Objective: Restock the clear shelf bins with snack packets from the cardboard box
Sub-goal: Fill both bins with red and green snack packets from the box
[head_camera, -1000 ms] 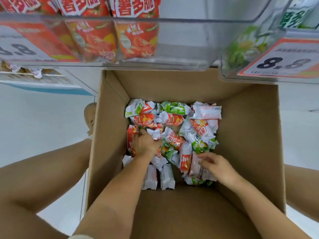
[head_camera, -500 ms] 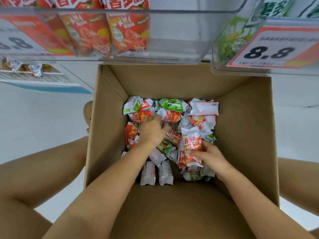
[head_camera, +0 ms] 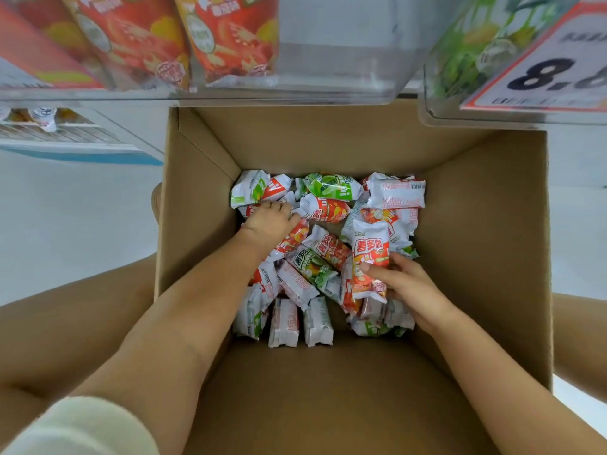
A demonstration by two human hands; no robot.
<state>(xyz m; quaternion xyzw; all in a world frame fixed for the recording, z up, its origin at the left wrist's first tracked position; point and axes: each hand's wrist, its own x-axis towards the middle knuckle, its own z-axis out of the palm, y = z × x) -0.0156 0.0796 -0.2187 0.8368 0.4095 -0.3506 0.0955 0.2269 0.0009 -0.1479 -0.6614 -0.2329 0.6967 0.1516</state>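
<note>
An open cardboard box stands on the floor below me, with several red and green snack packets heaped on its bottom. My right hand grips a red packet upright at the right of the heap. My left hand reaches into the far left of the heap, fingers curled down onto red packets there; what they hold is hidden. Above, a clear shelf bin holds red packets at its left and is bare at its right. A second clear bin at the upper right holds green packets.
A price tag reading 8.8 hangs on the right bin. My bare knees flank the box at both sides. A lower shelf with small items shows at the far left over a pale floor.
My right hand has lifted a red packet out of the heap and stood it upright. My left hand has moved from the heap's near left toward its far left corner.
</note>
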